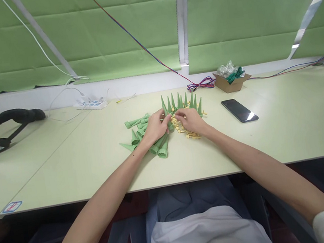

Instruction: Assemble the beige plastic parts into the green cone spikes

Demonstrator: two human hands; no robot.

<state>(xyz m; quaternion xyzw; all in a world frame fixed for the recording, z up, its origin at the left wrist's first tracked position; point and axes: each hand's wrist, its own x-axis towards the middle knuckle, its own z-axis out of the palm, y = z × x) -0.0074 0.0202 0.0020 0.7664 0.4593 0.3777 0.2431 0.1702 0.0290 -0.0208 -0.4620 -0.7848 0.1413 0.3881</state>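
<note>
My left hand (157,127) is closed round a green cone, whose tip shows above the fingers. Close beside it on the right, my right hand (190,120) has its fingers pinched together; what they hold is too small to make out. Loose green cones (162,152) lie in a heap under and around my left hand. Small yellow pieces (192,135) are scattered between and below my hands. Behind my hands, several green cones (173,101) stand upright in a row, with yellow bits among them.
A black phone (239,110) lies to the right. Behind it are a small cardboard box (231,82) with plastic and green items, and coiled red-blue wire (205,83). At left are a power strip (91,104) and a black strap-like device (13,116).
</note>
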